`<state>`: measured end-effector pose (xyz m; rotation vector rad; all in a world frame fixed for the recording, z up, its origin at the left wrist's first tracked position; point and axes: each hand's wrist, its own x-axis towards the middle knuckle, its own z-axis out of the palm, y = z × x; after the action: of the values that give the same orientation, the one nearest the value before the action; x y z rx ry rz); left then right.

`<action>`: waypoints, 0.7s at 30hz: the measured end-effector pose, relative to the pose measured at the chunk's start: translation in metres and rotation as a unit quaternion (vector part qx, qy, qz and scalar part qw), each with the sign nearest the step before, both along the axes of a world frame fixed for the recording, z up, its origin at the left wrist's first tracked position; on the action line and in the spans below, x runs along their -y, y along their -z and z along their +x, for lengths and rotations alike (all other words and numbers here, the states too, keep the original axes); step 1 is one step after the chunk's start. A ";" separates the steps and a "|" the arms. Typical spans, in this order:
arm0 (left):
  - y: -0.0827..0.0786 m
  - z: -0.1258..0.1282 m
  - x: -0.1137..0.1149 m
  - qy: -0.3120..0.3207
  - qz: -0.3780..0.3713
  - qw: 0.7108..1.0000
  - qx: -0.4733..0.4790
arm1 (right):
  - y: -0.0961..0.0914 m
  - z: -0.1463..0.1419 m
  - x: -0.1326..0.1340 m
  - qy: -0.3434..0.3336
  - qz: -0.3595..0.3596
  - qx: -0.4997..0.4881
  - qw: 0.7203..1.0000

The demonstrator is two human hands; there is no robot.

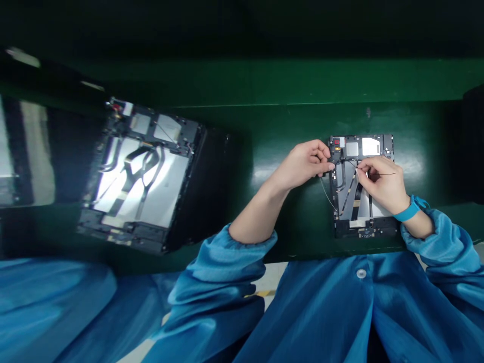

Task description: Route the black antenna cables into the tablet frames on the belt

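Observation:
An opened tablet-like device [365, 206] lies on the green bench at the right, its inner side up, with a silver panel, dark ribbon cables and black plastic end parts. At its upper left edge, my left hand [308, 159] has thumb and fingertips pressed together; what is between them is hidden. A thin grey cable [327, 194] curves from beneath this hand to the device's lower left side. My right hand [381, 184], over the device's upper middle, pinches a thin black wire [385, 174], whose tail sticks out to the right past the fingers.
A second opened device [143, 176], larger in view and blurred, lies tilted at the left, its silver panel reflecting light. A raised green ledge [283, 83] runs behind the bench [276, 131]. Another person's blue sleeve [56, 307] shows at the lower left. A dark object stands at the right edge.

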<state>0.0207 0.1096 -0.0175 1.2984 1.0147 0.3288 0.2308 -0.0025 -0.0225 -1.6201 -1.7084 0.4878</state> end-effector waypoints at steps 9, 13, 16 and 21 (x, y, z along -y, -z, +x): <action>0.003 0.013 0.012 -0.084 0.019 0.996 -0.015 | -0.004 0.002 0.001 0.004 -0.028 -0.015 0.999; -0.010 0.014 0.007 -0.007 0.131 0.986 -0.100 | -0.005 0.007 0.001 -0.003 -0.040 -0.052 0.998; -0.023 0.015 -0.005 0.092 0.232 0.954 -0.168 | -0.005 0.012 0.001 -0.025 -0.038 -0.052 0.998; -0.032 0.023 -0.023 0.214 0.323 0.892 -0.233 | -0.002 0.017 0.000 -0.042 -0.032 -0.023 0.998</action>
<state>0.0436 0.1325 0.0143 2.2394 1.0085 -0.0048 0.2478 -0.0021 -0.0201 -1.5749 -1.7477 0.6213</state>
